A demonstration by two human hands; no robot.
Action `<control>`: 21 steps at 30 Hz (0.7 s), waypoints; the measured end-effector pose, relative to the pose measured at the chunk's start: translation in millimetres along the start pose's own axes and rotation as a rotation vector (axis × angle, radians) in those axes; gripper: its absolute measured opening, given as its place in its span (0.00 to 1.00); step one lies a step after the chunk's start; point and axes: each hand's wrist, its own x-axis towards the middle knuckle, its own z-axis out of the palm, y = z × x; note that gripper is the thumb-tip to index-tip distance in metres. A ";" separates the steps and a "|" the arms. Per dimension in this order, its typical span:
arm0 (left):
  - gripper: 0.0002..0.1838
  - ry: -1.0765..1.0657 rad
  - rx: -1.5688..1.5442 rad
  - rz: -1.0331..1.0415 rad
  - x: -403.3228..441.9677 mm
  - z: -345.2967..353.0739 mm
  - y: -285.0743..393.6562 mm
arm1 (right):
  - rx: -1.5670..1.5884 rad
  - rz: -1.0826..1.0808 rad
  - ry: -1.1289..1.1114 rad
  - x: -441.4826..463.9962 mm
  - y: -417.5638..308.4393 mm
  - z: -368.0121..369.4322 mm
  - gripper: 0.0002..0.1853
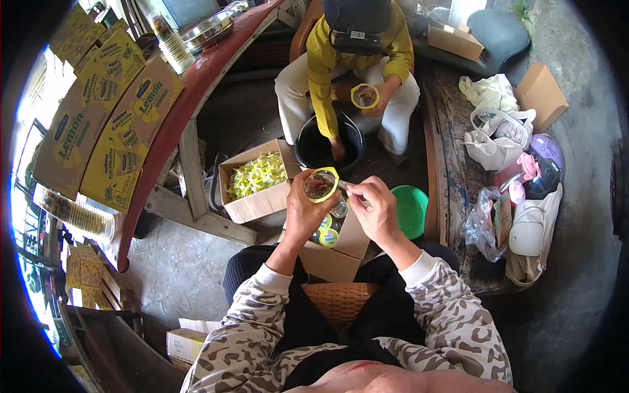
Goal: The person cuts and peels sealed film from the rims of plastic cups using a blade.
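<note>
My left hand (303, 213) is wrapped round a clear plastic cup (321, 186) with a yellow rim, tilted so its mouth faces me. Something reddish-brown shows inside, too small to name. At the cup's right edge, my right hand (375, 208) is closed in a pinch; a thin greyish piece sticks out from the fingertips towards the rim, its kind unclear. Below both hands stands an open cardboard box (331, 263) with several lidded cups (327, 236). A box of yellow-green strips (259, 178) sits left of my hands.
Opposite sits a person (359, 56), holding another yellow-rimmed cup (365, 96), one hand in a black bucket (331, 144). A green basin (409, 211) is at right. Lemon-drink cartons (131, 134) and stacked cups (171, 46) line the red table (216, 69). Bags (501, 134) lie on the right bench.
</note>
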 end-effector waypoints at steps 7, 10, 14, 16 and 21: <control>0.35 0.041 -0.001 0.000 -3.9 3.7 0.7 | -0.113 -0.069 0.001 -1.6 -7.8 0.3 0.11; 0.35 0.060 0.026 0.032 -5.5 3.8 4.6 | -0.158 -0.102 0.003 -2.6 -7.7 1.8 0.11; 0.33 0.051 0.020 0.007 -10.6 9.0 4.6 | -0.222 -0.129 0.014 -5.4 -6.8 5.4 0.11; 0.33 0.068 0.050 0.034 -11.7 10.5 4.3 | -0.236 -0.116 0.010 -5.3 -8.6 5.5 0.11; 0.32 0.059 0.083 0.059 -13.2 15.7 -0.6 | -0.259 -0.074 0.004 -6.1 -7.4 9.0 0.11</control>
